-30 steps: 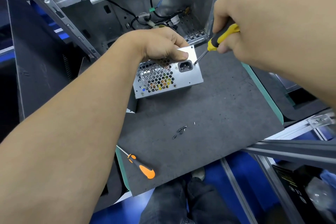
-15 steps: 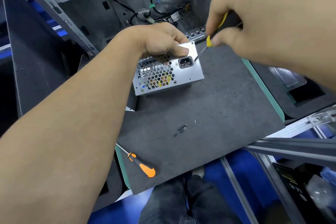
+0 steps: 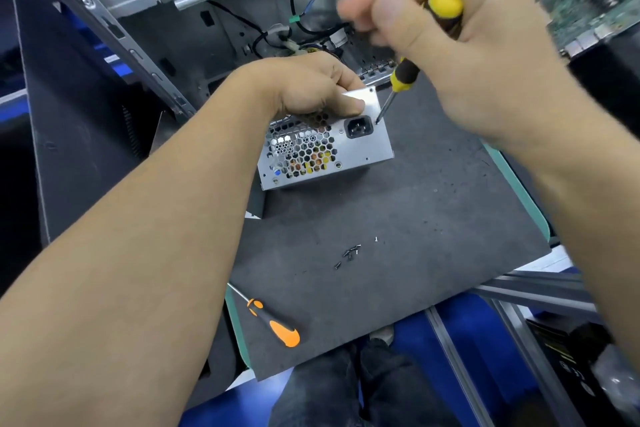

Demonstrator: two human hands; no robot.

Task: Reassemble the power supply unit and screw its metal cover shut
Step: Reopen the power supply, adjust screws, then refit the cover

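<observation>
On the grey mat (image 3: pixel 398 218), nearer than the power supply unit (image 3: pixel 325 146), lie an orange screwdriver (image 3: pixel 273 321) and loose screws (image 3: pixel 348 255). The left hand (image 3: pixel 311 87) grips the unit's top edge, fingers curled over it. The unit is silver, with honeycomb grille and black socket. The right hand (image 3: pixel 460 45), fingers wrapped round a yellow-black screwdriver (image 3: pixel 403 78), sets its tip beside the socket.

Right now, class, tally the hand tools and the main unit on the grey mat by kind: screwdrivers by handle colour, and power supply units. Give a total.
Yellow-and-black screwdriver: 1, gripped by the right hand, tip at the unit's face.
Orange-and-black screwdriver: 1, lying on the mat.
Power supply unit: 1, steadied by the left hand.
Total: 3
</observation>
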